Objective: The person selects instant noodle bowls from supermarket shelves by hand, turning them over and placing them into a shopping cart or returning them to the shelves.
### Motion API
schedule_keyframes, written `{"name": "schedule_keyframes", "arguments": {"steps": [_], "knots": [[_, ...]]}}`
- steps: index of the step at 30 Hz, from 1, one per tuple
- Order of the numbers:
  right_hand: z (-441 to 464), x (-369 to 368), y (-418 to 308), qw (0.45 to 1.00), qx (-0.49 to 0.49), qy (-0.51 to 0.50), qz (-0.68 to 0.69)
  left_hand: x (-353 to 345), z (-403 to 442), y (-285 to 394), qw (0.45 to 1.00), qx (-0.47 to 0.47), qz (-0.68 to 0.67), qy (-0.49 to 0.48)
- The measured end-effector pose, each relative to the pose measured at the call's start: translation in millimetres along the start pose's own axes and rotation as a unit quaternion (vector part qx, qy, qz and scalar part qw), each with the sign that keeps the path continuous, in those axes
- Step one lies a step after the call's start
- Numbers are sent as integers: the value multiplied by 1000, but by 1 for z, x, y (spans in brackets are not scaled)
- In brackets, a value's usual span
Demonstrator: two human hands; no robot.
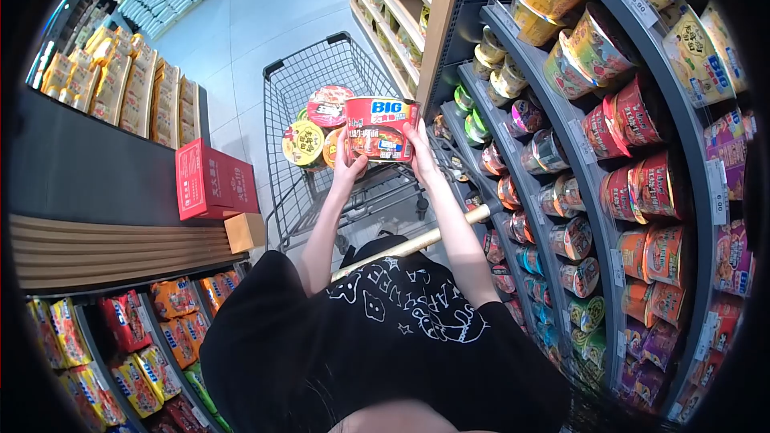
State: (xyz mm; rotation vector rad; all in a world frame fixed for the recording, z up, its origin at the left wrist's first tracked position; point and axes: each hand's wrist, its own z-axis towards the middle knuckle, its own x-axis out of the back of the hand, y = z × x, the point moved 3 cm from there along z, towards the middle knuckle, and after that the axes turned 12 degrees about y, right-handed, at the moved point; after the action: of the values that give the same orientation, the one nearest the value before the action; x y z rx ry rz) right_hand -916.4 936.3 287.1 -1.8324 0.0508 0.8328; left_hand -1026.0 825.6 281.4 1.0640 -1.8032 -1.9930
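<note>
Red BIG noodle tub, head view: fingers of the left hand and right hand grasp it from opposite sides, likely because it's too wide for a secure one-hand hold, printed side facing the wearer. Beyond and left of the fingers, a yellow-lidded tub and a red-and-white tub sit in the mesh cart, its walls presumably containing them. Right of the fingers, cup noodles line tiered shelves, probably grouped by colour for quick picking.

Dark shelves rise beside a pale tiled floor.
</note>
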Motion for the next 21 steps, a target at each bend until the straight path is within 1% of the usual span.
{"name": "schedule_keyframes", "arguments": {"steps": [6,7,8,10,14,16,18,19,20,21], "knots": [[-3,-6,-6,1000,-4,25,6,1,1,-2,999,24,24,16],[-1,-5,-4,1000,1,25,1,1,2,-1,999,9,41,24],[0,-3,-2,1000,0,31,0,5,-1,0,996,54,63,12],[3,-1,0,999,11,32,-5,0,0,0,999,26,35,16],[3,-2,-3,1000,2,27,7,4,6,-9,999,3,32,18],[4,-2,-6,1000,7,26,9,3,5,-10,1000,7,27,13],[5,-3,-8,1000,27,4,10,1,4,-7,1000,19,20,13],[9,1,0,999,25,33,12,0,5,-8,1000,20,21,10],[14,7,9,999,27,36,13,0,6,-8,1000,-6,-9,13],[19,13,18,997,39,64,-19,-1,7,-8,999,-33,-40,16]]}}
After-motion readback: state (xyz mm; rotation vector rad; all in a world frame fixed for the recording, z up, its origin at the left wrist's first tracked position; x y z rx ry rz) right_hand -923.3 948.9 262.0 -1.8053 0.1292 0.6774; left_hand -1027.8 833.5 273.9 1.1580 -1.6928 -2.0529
